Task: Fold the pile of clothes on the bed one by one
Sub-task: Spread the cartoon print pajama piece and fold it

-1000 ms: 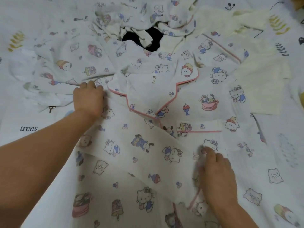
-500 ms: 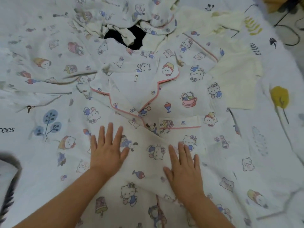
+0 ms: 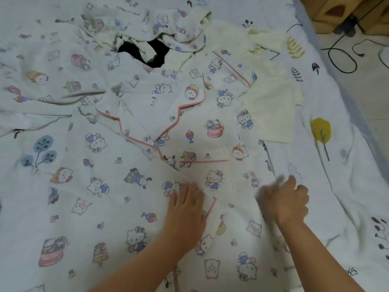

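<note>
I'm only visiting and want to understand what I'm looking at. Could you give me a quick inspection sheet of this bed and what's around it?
Surface: bed sheet, white with tree and leaf prints, wrinkled.
Job's things: cartoon-print pajama top with pink piping, spread flat, front up; more matching printed clothes heaped beyond it; a cream garment to its right; a black garment partly buried in the heap.
Clutter: nothing seen.
Hands: left hand rests flat on the top near its front opening; right hand is blurred at the top's right edge, so its hold cannot be told.
Cables: black cables loop on the floor, top right.
Surroundings: tiled floor and wooden furniture beside the bed.
</note>
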Available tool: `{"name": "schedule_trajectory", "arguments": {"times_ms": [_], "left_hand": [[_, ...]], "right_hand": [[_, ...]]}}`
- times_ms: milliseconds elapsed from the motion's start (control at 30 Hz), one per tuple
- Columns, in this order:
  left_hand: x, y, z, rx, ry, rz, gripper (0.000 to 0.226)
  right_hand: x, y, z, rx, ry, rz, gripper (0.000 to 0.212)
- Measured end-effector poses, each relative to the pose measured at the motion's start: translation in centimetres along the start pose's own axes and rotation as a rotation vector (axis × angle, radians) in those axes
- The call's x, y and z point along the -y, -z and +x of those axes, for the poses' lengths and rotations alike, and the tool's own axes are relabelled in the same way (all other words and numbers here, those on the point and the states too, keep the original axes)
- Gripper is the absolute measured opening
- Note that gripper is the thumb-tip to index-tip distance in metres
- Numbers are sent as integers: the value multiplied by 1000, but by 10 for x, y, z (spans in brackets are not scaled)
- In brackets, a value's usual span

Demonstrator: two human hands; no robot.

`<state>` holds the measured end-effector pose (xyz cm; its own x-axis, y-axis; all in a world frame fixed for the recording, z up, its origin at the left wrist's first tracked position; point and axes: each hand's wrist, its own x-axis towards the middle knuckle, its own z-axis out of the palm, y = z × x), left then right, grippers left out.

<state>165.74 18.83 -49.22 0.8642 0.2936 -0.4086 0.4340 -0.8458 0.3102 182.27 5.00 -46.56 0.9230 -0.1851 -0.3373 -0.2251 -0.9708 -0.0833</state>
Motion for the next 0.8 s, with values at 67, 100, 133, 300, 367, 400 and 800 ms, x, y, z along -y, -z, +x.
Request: {"name": "schedule_trajectory", "arguments": {"times_ms": [67, 100, 133, 300, 367, 400, 800], "left_hand": [[-2, -7, 1, 20, 16, 34, 57], [-2, -9, 2, 24, 25, 43, 57], [-3, -11, 3, 27, 30, 50, 58], [-6, -10, 5, 46, 48, 45, 57], [-9, -5, 8, 54, 72, 8, 55], [-12, -1, 10, 53, 86, -19, 53], [-75, 127, 15, 224, 54, -1720, 49]], "right_hand": [[-4, -2, 4, 64, -57, -102, 48], [-6, -4, 6, 76, -38, -120, 44], [-10, -6, 6, 77, 12, -122, 41], [-20, 13, 13, -17, 247, 4, 15], [-14, 35, 14, -80, 229, 95, 12], [-10, 49, 13, -127, 228, 130, 13], [55, 157, -95, -122, 722, 39, 9]]}}
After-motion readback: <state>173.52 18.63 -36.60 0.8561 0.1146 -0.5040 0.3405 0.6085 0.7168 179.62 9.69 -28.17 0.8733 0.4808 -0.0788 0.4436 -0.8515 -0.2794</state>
